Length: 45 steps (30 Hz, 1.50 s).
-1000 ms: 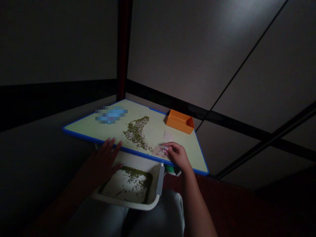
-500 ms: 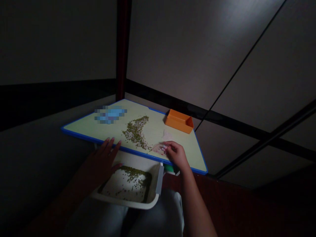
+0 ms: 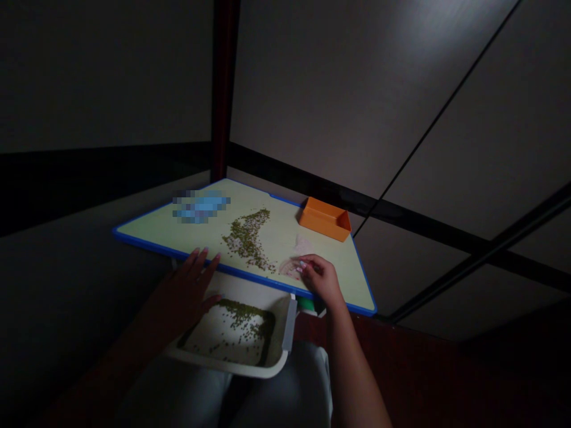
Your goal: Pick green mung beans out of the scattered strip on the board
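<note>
On the pale yellow, blue-edged tabletop [image 3: 343,261] lies a spread heap of small green grains [image 3: 248,235], perhaps beans. My left hand [image 3: 191,288] rests at the near edge, fingers spread and nothing in them. To the right of the heap, my right hand [image 3: 322,278] is low over a faint pink printed patch [image 3: 289,267]. Its fingers are curled with the tips together; what lies between them, if anything, is too small to make out. Below the edge, a white tub [image 3: 256,371] sits at my lap with more green grains scattered inside.
An orange open box [image 3: 325,221] stands at the table's far right edge. A blurred blue patch [image 3: 200,208] is on the far left. Walls [image 3: 312,107] close in behind the table. Something green [image 3: 306,304] shows under the near edge, beside the tub.
The whole view has shifted very slightly. My right fingers have moved a little at the pink patch; my left hand and the grains look the same.
</note>
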Each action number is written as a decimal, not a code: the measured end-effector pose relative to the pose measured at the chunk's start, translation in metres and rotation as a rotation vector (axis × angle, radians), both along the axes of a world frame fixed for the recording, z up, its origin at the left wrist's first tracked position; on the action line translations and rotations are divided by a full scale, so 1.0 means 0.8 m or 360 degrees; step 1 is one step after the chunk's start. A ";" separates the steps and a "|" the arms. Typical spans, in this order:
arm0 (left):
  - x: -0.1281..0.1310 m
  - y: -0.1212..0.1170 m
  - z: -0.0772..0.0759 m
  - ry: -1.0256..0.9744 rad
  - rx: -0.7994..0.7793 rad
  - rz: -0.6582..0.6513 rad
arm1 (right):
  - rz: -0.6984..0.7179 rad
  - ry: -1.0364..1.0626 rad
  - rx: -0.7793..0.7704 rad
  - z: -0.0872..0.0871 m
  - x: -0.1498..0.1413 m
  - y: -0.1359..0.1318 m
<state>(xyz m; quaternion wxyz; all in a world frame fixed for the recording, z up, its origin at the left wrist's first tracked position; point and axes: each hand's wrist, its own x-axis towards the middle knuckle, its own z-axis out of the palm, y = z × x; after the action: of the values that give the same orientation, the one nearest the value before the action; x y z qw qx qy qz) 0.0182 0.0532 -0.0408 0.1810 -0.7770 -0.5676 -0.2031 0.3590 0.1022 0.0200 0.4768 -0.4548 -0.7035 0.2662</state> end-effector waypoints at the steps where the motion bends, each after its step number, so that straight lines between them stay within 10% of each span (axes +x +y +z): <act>1: 0.000 0.000 -0.001 -0.0007 0.0000 0.0005 | 0.0018 -0.0012 0.0006 0.000 0.000 0.000; 45: 0.005 -0.002 0.005 -0.0011 -0.0048 0.0055 | 0.0192 -0.0025 -0.0095 0.006 -0.005 -0.003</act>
<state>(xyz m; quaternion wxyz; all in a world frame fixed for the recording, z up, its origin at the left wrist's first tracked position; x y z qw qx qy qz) 0.0222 0.0516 -0.0369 0.1708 -0.7691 -0.5845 -0.1941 0.3551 0.0999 0.0244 0.4408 -0.4277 -0.7250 0.3116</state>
